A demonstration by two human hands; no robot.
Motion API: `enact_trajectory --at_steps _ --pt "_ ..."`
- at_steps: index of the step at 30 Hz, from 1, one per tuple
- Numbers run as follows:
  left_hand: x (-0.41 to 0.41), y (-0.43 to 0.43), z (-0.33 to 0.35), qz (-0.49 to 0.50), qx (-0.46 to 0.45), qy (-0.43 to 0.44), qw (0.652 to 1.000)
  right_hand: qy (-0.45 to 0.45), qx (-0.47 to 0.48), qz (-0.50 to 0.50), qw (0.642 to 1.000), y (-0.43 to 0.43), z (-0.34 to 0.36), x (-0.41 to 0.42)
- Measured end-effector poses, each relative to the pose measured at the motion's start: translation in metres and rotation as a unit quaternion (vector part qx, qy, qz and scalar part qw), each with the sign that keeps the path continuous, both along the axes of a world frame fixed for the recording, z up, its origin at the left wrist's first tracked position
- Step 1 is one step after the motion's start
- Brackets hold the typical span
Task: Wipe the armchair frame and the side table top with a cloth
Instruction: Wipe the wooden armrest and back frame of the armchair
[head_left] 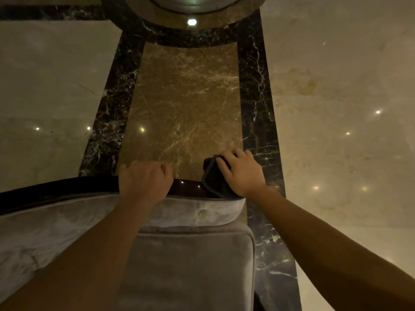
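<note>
The cloth (213, 178) sits bunched on the right end of the dark frame (67, 187), and part of it hangs past the far edge. If I drag it sideways with my palm only half on it, I think it could roll up under me, or slip off the glossy rail and drop to the marble floor (184, 97). The polish looks slick, so a loose press would probably skate over the rail rather than clean it. Leaning too hard on my left hand (143, 182) might tip the chair back toward me.

That hand is knuckles up, its fingers curled over the rail's far side and clamped on the frame, and its forearm crosses the grey backrest (197, 211). My right hand (241, 171) lies over the cloth with fingers slightly apart and bent down around it, pinning it to the rail; the wrist is low and the arm nearly straight. I see no side table here.
</note>
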State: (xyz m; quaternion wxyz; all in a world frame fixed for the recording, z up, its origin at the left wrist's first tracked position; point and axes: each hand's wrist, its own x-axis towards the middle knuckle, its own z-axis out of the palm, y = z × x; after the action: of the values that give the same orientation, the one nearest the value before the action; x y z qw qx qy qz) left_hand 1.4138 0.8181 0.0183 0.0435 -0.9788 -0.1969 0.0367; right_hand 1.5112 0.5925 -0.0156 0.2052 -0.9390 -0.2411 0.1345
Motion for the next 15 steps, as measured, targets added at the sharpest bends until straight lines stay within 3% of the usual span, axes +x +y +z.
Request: enact_trajectory --at_steps 4,7,9,10,12,13,15 --pt "0.001 0.000 0.000 0.010 0.002 -0.006 1.000 0.011 -0.026 -0.044 0.999 0.025 0.009 0.032" --pt "0.003 0.000 0.004 0.021 -0.014 0.072 0.997 -0.018 0.001 -0.065 0.998 0.033 0.031 0.046" --pt "0.014 0.006 0.013 0.071 -0.121 0.151 0.979 -0.003 0.081 -0.049 0.996 0.038 0.060 0.050" --pt "0.021 0.007 0.019 0.128 -0.246 0.155 0.948 0.025 0.103 -0.018 0.994 0.038 0.073 0.051" --pt "0.026 0.009 0.051 0.245 -0.524 0.084 0.811 0.092 0.085 0.107 0.986 0.047 0.112 0.045" --pt "0.022 0.006 0.069 0.281 -0.598 0.031 0.750 0.109 0.062 0.170 0.977 0.052 0.132 0.038" --pt "-0.004 0.000 0.105 0.318 -0.672 -0.042 0.668 0.121 0.057 0.268 0.954 0.063 0.172 0.017"
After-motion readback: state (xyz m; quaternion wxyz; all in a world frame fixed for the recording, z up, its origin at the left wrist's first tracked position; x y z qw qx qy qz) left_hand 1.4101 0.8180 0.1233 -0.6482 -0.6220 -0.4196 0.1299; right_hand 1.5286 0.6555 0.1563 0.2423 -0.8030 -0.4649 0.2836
